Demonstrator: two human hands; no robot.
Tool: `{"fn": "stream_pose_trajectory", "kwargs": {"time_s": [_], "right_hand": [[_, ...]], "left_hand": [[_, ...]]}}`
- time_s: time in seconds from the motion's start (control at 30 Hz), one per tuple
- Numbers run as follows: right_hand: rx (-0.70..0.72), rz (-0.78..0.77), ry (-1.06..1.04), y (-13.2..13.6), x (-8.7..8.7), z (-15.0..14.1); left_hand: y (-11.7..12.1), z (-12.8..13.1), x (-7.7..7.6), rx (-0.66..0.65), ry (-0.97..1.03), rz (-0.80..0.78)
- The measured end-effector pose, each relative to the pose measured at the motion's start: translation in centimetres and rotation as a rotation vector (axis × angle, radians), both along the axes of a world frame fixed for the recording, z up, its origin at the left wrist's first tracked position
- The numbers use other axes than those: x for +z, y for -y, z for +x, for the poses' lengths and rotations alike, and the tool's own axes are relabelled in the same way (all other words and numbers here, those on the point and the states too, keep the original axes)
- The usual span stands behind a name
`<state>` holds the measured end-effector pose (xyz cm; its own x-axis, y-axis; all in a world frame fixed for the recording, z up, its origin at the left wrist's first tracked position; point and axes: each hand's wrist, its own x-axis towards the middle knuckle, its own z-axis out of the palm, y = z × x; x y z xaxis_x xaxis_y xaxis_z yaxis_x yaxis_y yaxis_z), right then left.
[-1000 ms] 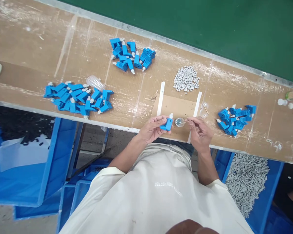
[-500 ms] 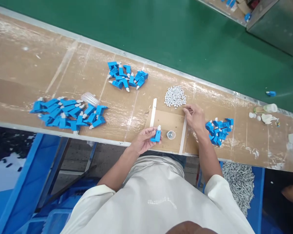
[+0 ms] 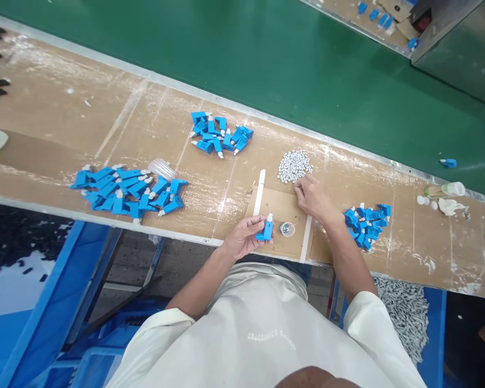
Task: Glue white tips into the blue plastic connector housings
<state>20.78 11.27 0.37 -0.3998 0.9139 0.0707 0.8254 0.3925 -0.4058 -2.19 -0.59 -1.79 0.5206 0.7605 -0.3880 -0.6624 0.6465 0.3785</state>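
Brown and scuffed with white streaks, the tabletop (image 3: 56, 113) runs slantwise across the frame, with a green belt (image 3: 226, 48) along its far edge filling the upper part. Low in the middle, a cardboard pad (image 3: 281, 207) lies between two white strips (image 3: 260, 192). Over the pad's near left corner the left hand (image 3: 244, 237) pinches a blue connector (image 3: 265, 230), its grip pressed together on the blue body while the white tip points up. Just right of the connector a small clear dish (image 3: 286, 229) sits on the pad. The right hand (image 3: 313, 196) reaches to the pad's far right corner, fingertips at the near edge of a heap of small white parts (image 3: 294, 164); whether its grip has closed on one I cannot tell, since the fingers curl down and hide the tips. Right of that forearm lies a small pile of blue connectors (image 3: 367, 223). A larger pile (image 3: 129, 188) spreads at centre left, with a clear plastic cap (image 3: 161, 168) resting at its far edge, and a third pile (image 3: 218, 137) sits above centre. At the right edge a small bottle (image 3: 447, 189) lies on its side near white scraps. Below the tabletop, blue bins (image 3: 44, 302) show at lower left, and a bin of grey-white parts (image 3: 404, 312) at lower right.
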Motion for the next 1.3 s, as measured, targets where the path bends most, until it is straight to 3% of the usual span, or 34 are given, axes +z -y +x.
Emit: {"fn": "stream_pose_trajectory", "kwargs": {"time_s": [0.1, 0.27, 0.47, 0.97, 1.17, 1.3], "right_hand": [[-0.055, -0.049, -0.142, 0.2, 1.7, 0.4], [-0.237, -0.319, -0.796, 4.2, 4.6, 0.1], [-0.272, -0.603, -1.122, 9.4, 5.6, -2.8], [-0.268, -0.659, -1.190, 11.2, 5.3, -4.4], [-0.273, -0.603, -1.132, 12.1, 5.8, -4.8], [-0.286, -0.475, -1.051, 12.7, 5.8, -5.1]], "left_hand": [[-0.1, 0.0, 0.2, 0.041, -0.006, 0.008], [-0.2, 0.3, 1.3, 0.083, 0.009, 0.031], [-0.3, 1.0, 2.8, 0.004, 0.022, 0.078], [0.5, 0.2, 3.1, -0.010, -0.101, 0.106], [0.6, 0.0, 3.3, 0.050, -0.202, 0.179], [0.8, -0.1, 3.6, 0.095, -0.311, 0.268]]}}
